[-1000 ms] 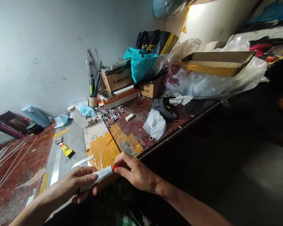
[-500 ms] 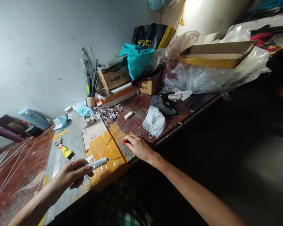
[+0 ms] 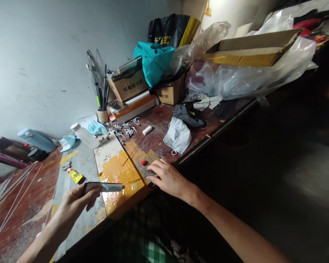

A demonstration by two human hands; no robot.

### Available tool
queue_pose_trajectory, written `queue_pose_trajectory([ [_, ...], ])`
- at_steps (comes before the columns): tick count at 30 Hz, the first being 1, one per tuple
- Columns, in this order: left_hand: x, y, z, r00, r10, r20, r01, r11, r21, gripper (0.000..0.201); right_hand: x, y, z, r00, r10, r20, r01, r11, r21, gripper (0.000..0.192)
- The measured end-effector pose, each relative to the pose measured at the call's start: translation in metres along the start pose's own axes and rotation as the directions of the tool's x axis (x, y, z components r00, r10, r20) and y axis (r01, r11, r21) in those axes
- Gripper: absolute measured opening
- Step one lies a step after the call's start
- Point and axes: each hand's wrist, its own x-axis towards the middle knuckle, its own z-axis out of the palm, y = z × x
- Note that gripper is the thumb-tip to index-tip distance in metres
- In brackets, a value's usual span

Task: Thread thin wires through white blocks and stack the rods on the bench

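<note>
Left hand: the left hand [image 3: 74, 202] grips a white glue tube [image 3: 104, 187] by its rear end, nozzle pointing right over the glossy yellow sheet [image 3: 120, 175] at the near edge of the bench [image 3: 181, 128].
Right hand: the right hand [image 3: 168, 177] rests at the near edge of the bench, fingertips pinching the end of a thin dark rod [image 3: 139, 179] that lies across the sheet.
Cap: a small red cap [image 3: 144, 162] sits on the bench just beyond the right hand.
Change: a second ago both hands met at the tube's red cap; now the cap is off and set down, and the right hand has moved to the rod.
Meaning: the tube looks open and ready to dispense, with the rod taken up.
Nearby: a yellow tube [image 3: 76, 176] lies left of the sheet; a face mask [image 3: 177, 136] lies farther right.
</note>
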Motion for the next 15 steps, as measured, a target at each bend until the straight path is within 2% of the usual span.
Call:
queue_pose_trajectory([
  [3, 0.001, -0.002, 0.002, 1.000, 0.023, -0.019, -0.023, 1.000, 0.007, 0.038, -0.007, -0.005, 0.004, 0.999, 0.024, 0.030, -0.020, 0.994, -0.112, 0.005],
  [7, 0.006, -0.009, 0.002, 0.998, 0.057, -0.001, -0.057, 0.997, 0.054, 0.041, -0.013, -0.012, 0.008, 0.999, 0.048, 0.018, -0.045, 0.984, -0.170, 0.014],
  [11, 0.007, -0.010, 0.002, 0.993, 0.116, -0.011, -0.113, 0.983, 0.147, 0.040, -0.021, -0.019, 0.004, 0.997, 0.070, 0.011, -0.068, 0.988, -0.135, 0.013],
  [15, 0.004, -0.004, 0.003, 0.986, 0.169, -0.008, -0.161, 0.952, 0.261, 0.038, -0.032, -0.028, -0.001, 0.992, 0.123, 0.015, -0.122, 0.992, -0.012, 0.012],
])
